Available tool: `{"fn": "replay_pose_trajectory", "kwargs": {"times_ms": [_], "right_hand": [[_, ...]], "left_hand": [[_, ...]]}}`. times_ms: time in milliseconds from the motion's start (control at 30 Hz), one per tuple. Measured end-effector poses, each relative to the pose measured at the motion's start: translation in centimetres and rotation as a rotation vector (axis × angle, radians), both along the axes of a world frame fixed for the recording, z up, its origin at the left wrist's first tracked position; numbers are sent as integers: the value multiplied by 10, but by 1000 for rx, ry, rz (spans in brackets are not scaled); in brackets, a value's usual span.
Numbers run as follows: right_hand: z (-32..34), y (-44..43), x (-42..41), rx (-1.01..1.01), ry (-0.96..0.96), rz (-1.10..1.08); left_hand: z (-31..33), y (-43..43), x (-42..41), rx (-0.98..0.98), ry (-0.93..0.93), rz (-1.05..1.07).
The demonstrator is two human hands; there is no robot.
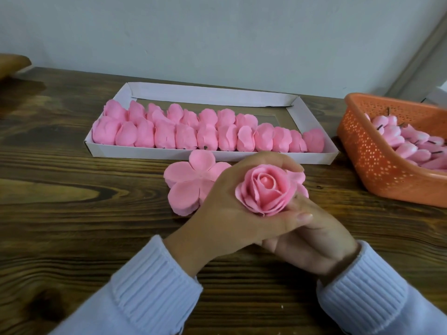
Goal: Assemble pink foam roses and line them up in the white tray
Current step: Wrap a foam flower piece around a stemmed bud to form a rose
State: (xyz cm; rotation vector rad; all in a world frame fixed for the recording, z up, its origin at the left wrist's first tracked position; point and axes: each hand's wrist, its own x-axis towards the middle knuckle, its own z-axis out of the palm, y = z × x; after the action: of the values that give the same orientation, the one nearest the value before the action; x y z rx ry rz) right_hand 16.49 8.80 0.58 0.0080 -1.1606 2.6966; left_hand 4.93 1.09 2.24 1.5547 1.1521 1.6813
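Note:
My left hand [225, 209] cups a pink foam rose [266, 189], fingers curled over its top and thumb under it, bloom facing up at me. My right hand [312, 240] sits beneath and to the right, its fingers touching the rose's underside; its grip is hidden. On the table just behind lies a stack of flat five-lobed pink petal pieces [191, 182]. The white tray [169, 154] holds two rows of finished pink roses [208, 131] lying on their sides; the front row nearly reaches the right end.
An orange perforated basket [367, 151] at the right holds several pink rose buds with dark stems [416, 143]. The surface is a dark wooden table [72, 213] against a pale wall. A blurred brown object [12, 65] sits at the far left edge.

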Motion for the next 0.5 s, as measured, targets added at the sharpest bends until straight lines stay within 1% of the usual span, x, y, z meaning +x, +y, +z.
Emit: {"fn": "replay_pose_trajectory", "kwargs": {"times_ms": [100, 233, 333, 500], "right_hand": [[3, -2, 2, 37, -98, -52], [-2, -1, 2, 41, -133, -103], [-2, -3, 0, 31, -33, -81], [0, 0, 1, 56, -44, -87]], "left_hand": [[1, 0, 1, -4, 8, -12], [1, 0, 1, 5, -14, -38], [-1, 2, 0, 3, -53, -49], [-2, 0, -1, 23, -25, -41]]}}
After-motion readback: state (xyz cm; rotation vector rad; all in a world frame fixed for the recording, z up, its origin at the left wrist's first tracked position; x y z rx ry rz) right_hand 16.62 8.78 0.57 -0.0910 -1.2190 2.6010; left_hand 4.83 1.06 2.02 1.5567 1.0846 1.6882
